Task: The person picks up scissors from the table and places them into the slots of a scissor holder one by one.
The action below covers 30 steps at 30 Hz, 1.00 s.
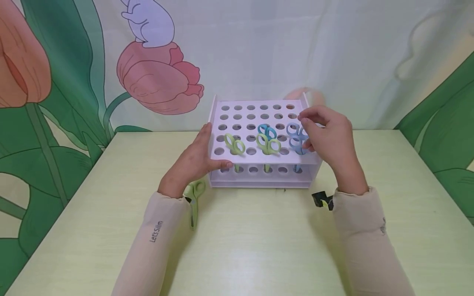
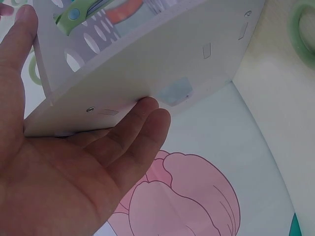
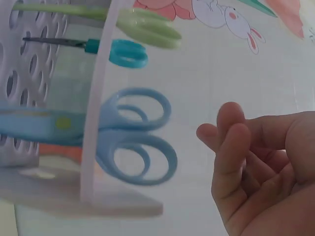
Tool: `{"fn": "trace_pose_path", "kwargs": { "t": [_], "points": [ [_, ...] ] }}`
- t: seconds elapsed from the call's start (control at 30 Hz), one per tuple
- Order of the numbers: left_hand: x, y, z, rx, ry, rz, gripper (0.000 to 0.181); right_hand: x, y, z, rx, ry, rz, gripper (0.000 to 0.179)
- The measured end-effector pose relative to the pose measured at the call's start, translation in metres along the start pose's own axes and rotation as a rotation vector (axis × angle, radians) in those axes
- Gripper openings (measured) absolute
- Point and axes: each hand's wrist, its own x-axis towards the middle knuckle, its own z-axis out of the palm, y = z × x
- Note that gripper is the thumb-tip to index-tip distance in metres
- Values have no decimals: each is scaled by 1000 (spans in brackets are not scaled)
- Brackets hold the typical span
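Note:
A white rack (image 1: 264, 160) with rows of round holes stands on the table. My left hand (image 1: 194, 158) grips its left end, thumb at the front edge; in the left wrist view the fingers lie against the side panel (image 2: 147, 69). Light blue scissors (image 1: 296, 144) stand handles up in the rack's right part. My right hand (image 1: 329, 133) is beside their handles; in the right wrist view its bent fingers (image 3: 231, 147) are apart from the scissors and hold nothing. Green scissors (image 1: 234, 144), another green pair (image 1: 268, 144) and teal scissors (image 1: 267, 130) also stand in holes.
Another pair of green scissors (image 1: 195, 197) lies on the table (image 1: 252, 242) by my left wrist, partly hidden by the sleeve. Behind the rack hangs a cloth (image 1: 255, 49) printed with flowers and an animal.

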Motion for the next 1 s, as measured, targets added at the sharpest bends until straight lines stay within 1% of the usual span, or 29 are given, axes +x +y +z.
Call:
{"fn": "trace_pose_path", "kwargs": {
  "t": [0.13, 0.27, 0.37, 0.47, 0.53, 0.6, 0.7, 0.8, 0.9, 1.0],
  "points": [
    [1, 1, 1, -1, -8, 4, 131, -3, 4, -11, -26, 32, 8, 23],
    [2, 1, 2, 3, -10, 6, 131, -3, 8, -15, -67, 55, 19, 27],
    [2, 1, 3, 7, -11, 10, 131, -4, 13, -18, -132, 49, 16, 31],
    [3, 2, 3, 2, -11, 14, 131, -4, 20, -24, -201, 16, 2, 36],
    [2, 3, 3, -3, -11, 15, 131, -4, 25, -28, -238, -24, -1, 40],
    [3, 3, 2, 0, -11, 15, 131, -3, 30, -32, -271, -92, 11, 50],
    [2, 3, 1, 7, -12, 12, 132, -1, 39, -36, -322, -229, 36, 77],
    [2, 2, 1, 14, -12, 6, 132, 2, 49, -36, -355, -355, 33, 107],
    [1, 2, 0, 16, -10, -7, 131, 6, 57, -33, -355, -415, 12, 126],
    [0, 1, -1, 19, -6, -16, 131, 9, 64, -27, -344, -444, 5, 134]
  ]
}}
